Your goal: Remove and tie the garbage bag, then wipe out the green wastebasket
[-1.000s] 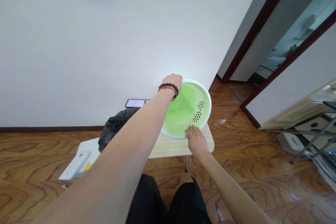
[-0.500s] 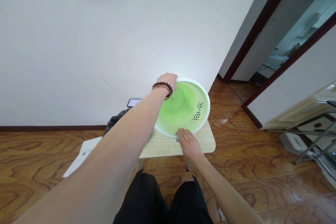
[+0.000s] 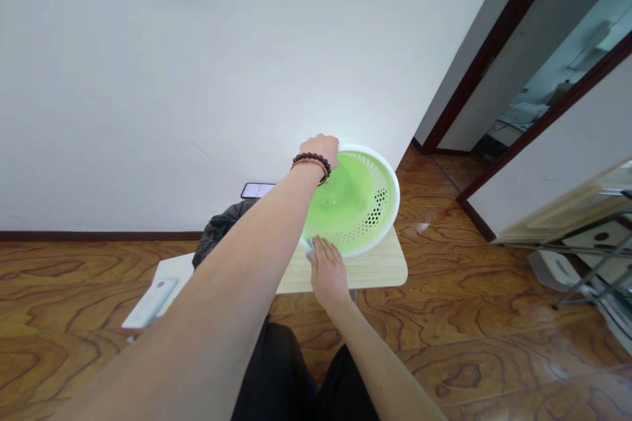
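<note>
A round plastic colander (image 3: 394, 200), green inside with a white rim, rests on a small pale wooden table (image 3: 388, 268). My left hand (image 3: 320, 146), with bead bracelets on its wrist, is closed on the far left part of the rim. At the near rim, my right hand (image 3: 328, 268) presses a small pale cloth (image 3: 311, 250) against the edge. Only a corner of the cloth shows beside the fingers. My left forearm hides the colander's left side.
A lit phone (image 3: 257, 190) lies by the wall, near a black plastic bag (image 3: 220, 227) partly behind my left arm. White flat items (image 3: 155, 299) stand at the left. A doorway and a metal-framed stand (image 3: 592, 270) are on the right.
My right hand has slid left along the near rim with the cloth. My left hand keeps its hold on the far rim; the view has shifted slightly.
</note>
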Motion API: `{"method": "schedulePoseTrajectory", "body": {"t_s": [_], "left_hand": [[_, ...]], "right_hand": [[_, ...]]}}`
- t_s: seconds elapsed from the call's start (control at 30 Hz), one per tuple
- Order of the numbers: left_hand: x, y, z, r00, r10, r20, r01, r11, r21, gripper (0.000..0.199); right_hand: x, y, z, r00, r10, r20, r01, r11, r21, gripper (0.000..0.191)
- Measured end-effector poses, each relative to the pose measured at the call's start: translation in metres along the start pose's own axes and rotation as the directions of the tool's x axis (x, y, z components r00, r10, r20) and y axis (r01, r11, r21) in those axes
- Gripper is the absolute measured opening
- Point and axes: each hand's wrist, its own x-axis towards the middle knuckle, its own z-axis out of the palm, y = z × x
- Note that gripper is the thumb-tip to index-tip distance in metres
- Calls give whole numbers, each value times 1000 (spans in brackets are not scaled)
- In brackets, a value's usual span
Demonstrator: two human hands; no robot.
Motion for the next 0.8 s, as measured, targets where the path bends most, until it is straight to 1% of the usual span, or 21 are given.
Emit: {"method": "schedulePoseTrajectory", "body": {"t_s": [0.07,0.17,0.23,0.3,0.37,0.43,0.57,0.63,0.7,0.73,0.8], "left_hand": [[1,0,0,1000,2,-1,-2,1000,-8,36],[2,1,1,1000,11,-2,-11,1000,-27,37],[3,2,2,1000,13,0,-13,999,-45,39],[3,3,3,1000,11,5,-11,999,-52,39],[3,4,3,1000,15,-2,-15,999,-42,38],[2,4,3,1000,11,-16,-11,1000,-23,36],[0,3,3,999,-30,-22,30,1000,3,34],[0,2,3,999,-28,-15,28,1000,5,35],[-1,1,3,1000,-27,-4,26,1000,-3,36],[-1,1,2,1000,-29,1,29,1000,-10,36],[-1,0,1,999,-31,9,32,999,-24,37]], "right_hand": [[-4,20,-10,996,-85,22,86,996,-34,40],[-12,57,-30,981,-187,51,192,974,-121,39],[-15,75,-40,977,-207,55,213,963,-167,38],[-18,80,-43,985,-169,36,173,968,-184,37],[-19,71,-39,997,-80,-10,77,981,-177,37],[-17,50,-28,999,20,-50,-28,988,-153,37],[-6,2,-4,992,124,-13,-125,989,-73,40],[0,-12,2,989,148,6,-147,989,-29,41],[2,-12,1,993,118,15,-118,993,6,42],[1,-7,-1,997,78,22,-78,997,13,42],[-4,13,-11,999,-32,42,32,999,-2,41]]}}
